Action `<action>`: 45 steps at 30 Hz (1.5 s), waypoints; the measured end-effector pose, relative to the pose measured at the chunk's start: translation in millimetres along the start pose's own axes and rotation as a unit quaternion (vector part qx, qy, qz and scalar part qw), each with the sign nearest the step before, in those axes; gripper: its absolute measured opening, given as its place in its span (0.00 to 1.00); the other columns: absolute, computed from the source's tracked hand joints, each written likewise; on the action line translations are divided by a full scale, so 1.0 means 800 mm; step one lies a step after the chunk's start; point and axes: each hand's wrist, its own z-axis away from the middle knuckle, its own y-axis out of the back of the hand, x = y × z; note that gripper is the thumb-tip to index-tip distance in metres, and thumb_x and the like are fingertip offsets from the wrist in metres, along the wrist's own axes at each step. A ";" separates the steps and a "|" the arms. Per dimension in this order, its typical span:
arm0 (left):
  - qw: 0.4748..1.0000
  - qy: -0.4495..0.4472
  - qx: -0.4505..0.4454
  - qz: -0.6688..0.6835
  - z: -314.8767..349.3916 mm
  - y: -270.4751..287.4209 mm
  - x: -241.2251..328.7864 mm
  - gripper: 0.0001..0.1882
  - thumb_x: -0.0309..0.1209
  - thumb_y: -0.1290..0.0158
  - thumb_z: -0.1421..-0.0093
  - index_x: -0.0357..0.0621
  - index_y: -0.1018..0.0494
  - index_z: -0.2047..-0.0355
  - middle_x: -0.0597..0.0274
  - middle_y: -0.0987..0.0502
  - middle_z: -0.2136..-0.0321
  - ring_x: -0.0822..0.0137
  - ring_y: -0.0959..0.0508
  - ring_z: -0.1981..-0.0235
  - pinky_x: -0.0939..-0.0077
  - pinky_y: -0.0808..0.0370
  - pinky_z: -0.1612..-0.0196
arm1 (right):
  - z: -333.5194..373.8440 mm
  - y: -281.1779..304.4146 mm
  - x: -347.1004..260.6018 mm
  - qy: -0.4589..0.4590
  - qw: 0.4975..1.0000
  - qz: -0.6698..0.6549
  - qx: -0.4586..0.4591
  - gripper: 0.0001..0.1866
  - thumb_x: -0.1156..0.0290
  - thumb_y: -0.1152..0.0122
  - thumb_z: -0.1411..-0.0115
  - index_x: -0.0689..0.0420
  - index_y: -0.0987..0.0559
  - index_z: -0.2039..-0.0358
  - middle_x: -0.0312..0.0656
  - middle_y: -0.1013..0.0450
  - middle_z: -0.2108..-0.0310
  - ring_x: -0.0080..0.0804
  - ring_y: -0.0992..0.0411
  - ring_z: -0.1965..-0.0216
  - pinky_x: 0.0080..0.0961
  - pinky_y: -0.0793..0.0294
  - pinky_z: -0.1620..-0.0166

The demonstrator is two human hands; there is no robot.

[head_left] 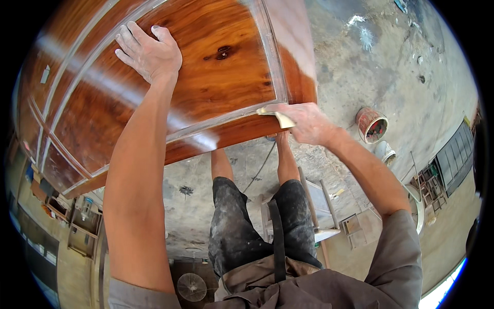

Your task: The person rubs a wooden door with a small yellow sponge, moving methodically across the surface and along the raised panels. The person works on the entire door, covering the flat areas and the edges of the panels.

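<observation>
A glossy brown wooden panel (pixel 221 77) with dusty whitish grooves near its edges spreads across the upper left. My left hand (pixel 152 53) rests on its surface with the fingers apart, dust on the fingertips. At the panel's near right corner my right hand (pixel 309 122) grips a folded piece of pale yellow sandpaper (pixel 283 119). The sandpaper touches the whitened groove along the near edge. What my right thumb does underneath is hidden.
On the concrete floor to the right stand a reddish bucket (pixel 371 125) and a white container (pixel 384 152). A wooden stand (pixel 321 203) is beside my legs. A fan (pixel 192 287) and wooden frames (pixel 85 226) are farther off.
</observation>
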 end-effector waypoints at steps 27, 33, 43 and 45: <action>0.999 0.016 -0.037 -0.017 0.002 0.012 0.017 0.35 0.40 0.56 0.27 0.36 0.45 0.26 0.40 0.43 0.25 0.44 0.49 0.23 0.42 0.59 0.22 | 0.022 -0.095 -0.023 -0.122 0.958 0.080 0.245 0.44 0.88 0.38 0.53 0.64 0.34 0.31 0.52 0.34 0.30 0.69 0.51 0.24 0.67 0.54 0.24; 0.998 0.018 -0.042 -0.039 -0.001 0.014 0.017 0.34 0.38 0.56 0.27 0.37 0.46 0.25 0.40 0.43 0.26 0.44 0.49 0.22 0.41 0.59 0.22 | -0.155 0.077 -0.027 -0.018 0.910 0.212 0.354 0.40 0.85 0.40 0.48 0.68 0.37 0.32 0.55 0.31 0.34 0.68 0.49 0.25 0.67 0.57 0.24; 0.999 0.013 -0.032 -0.037 -0.001 0.019 0.017 0.34 0.37 0.55 0.28 0.35 0.44 0.26 0.42 0.42 0.26 0.44 0.48 0.23 0.41 0.57 0.22 | -0.057 -0.004 -0.018 -0.054 0.956 0.141 0.253 0.46 0.87 0.38 0.51 0.66 0.40 0.29 0.54 0.39 0.27 0.69 0.57 0.22 0.73 0.64 0.24; 0.999 0.009 -0.027 -0.034 -0.002 0.021 0.017 0.34 0.37 0.54 0.28 0.35 0.44 0.26 0.42 0.42 0.26 0.44 0.47 0.23 0.41 0.56 0.22 | -0.116 0.051 -0.015 -0.022 0.937 0.181 0.299 0.45 0.84 0.38 0.48 0.65 0.40 0.29 0.55 0.36 0.29 0.71 0.54 0.23 0.71 0.63 0.24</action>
